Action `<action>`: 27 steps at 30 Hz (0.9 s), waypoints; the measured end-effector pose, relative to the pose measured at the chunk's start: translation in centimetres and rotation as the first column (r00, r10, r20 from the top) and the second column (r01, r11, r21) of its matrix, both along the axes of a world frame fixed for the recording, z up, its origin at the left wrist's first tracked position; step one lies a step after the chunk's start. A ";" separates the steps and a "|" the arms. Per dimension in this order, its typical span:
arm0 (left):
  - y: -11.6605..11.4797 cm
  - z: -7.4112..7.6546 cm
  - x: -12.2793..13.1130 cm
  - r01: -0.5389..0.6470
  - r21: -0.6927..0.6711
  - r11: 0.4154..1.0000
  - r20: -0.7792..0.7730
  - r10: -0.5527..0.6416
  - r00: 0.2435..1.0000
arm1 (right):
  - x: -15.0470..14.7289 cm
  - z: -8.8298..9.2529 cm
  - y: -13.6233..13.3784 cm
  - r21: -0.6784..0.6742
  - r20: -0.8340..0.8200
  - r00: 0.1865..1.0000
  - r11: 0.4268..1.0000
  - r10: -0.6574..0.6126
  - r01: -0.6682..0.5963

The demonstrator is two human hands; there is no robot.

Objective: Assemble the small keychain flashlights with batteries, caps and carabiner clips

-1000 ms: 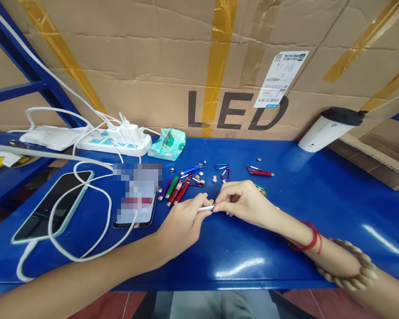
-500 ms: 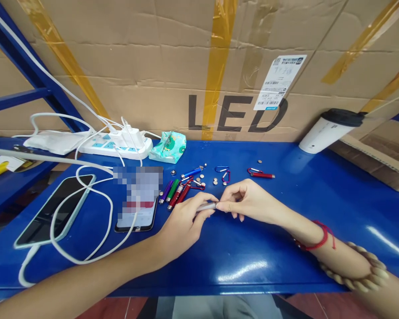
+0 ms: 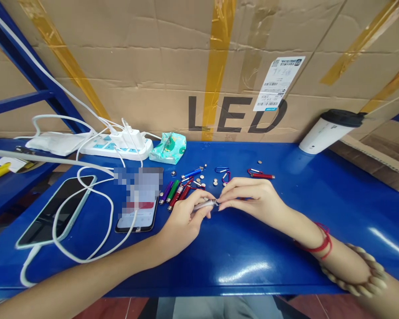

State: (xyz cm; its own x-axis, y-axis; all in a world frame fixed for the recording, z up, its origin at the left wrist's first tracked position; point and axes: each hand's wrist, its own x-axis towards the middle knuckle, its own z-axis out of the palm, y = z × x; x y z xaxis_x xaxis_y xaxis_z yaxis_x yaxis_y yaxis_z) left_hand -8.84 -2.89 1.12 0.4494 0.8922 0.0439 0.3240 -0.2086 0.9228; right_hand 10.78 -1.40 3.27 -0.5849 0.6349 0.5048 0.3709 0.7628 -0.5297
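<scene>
My left hand (image 3: 182, 221) is closed round a small silver keychain torch (image 3: 204, 205), held just above the blue table (image 3: 239, 252). My right hand (image 3: 252, 199) pinches the torch's right end with its fingertips. Just behind my hands lie several little coloured torches (image 3: 176, 191), a blue torch (image 3: 191, 173), a red torch with a clip (image 3: 261, 175), small carabiner clips (image 3: 223, 173) and loose button cells (image 3: 215, 181).
Two phones lie at the left, a dark one (image 3: 55, 210) and one with a lit screen (image 3: 136, 212), with white cables (image 3: 86, 195) looping over them. A power strip (image 3: 116, 148), a tissue pack (image 3: 169, 148) and a white tumbler (image 3: 329, 130) stand before the cardboard box (image 3: 199, 66).
Both hands have risen slightly and shifted toward the far side. The silver torch has tilted, and my right fingers have drawn closer round its end.
</scene>
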 end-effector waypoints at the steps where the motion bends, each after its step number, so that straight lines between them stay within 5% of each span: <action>1: 0.0 0.0 0.0 0.006 -0.003 1.000 0.006 -0.006 1.000 | 0.1 -0.1 0.0 0.027 0.006 1.000 1.000 -0.010 0.010; 13: -0.3 -0.7 -0.3 0.146 0.028 0.989 0.013 -0.147 0.989 | -0.3 -0.3 -0.2 -0.027 0.035 0.999 0.999 0.041 -0.040; 19: -0.5 -0.8 -0.4 0.143 0.097 0.985 -0.014 -0.142 0.990 | -0.8 -1.0 -0.3 -0.181 -0.008 1.000 0.983 -0.012 0.011; 24: -0.4 -0.8 -0.3 0.125 0.157 0.980 -0.023 -0.123 0.992 | -1.2 -1.0 -0.5 -0.536 -0.065 0.991 0.842 -0.118 0.065; 27: -0.4 -0.8 -0.2 0.091 0.128 0.988 -0.010 -0.091 0.996 | -1.3 -0.7 -0.4 -0.633 -0.072 0.984 0.770 -0.164 0.082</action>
State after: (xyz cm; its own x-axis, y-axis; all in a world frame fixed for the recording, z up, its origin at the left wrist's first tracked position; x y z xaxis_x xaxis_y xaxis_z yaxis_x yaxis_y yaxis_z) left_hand -9.08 -3.27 0.34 0.5290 0.8346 0.1534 0.3017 -0.3539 0.8853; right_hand 9.49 -1.80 2.55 -0.4432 0.8959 0.0300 0.3427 0.2002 -0.9179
